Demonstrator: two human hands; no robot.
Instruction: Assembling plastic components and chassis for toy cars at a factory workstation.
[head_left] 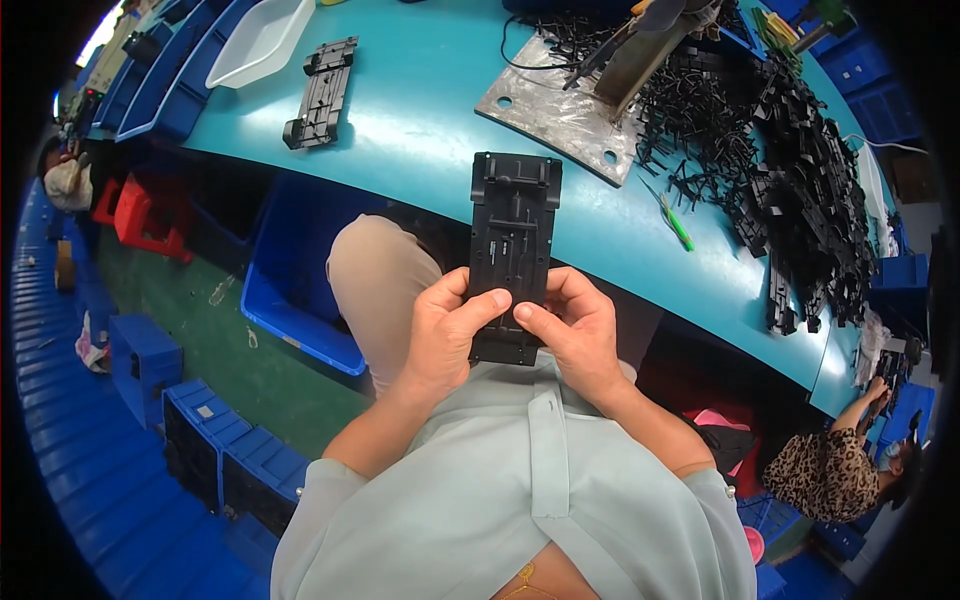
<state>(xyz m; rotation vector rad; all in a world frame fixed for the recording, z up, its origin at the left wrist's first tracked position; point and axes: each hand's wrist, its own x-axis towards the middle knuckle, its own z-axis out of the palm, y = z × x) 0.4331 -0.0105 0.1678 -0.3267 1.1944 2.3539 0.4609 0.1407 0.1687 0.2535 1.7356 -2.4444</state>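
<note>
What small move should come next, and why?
Probably shift the black part leftward, toward the similar piece on the table: the left hand and right hand both hold it, and that piece lies well apart from the heap at right.

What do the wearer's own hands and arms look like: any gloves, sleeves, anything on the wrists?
The left hand and right hand are ungloved; no ring, watch or bracelet shows. The forearms are bare below pale grey-green sleeves, with a small, shiny, bead-like button near each cuff.
</note>
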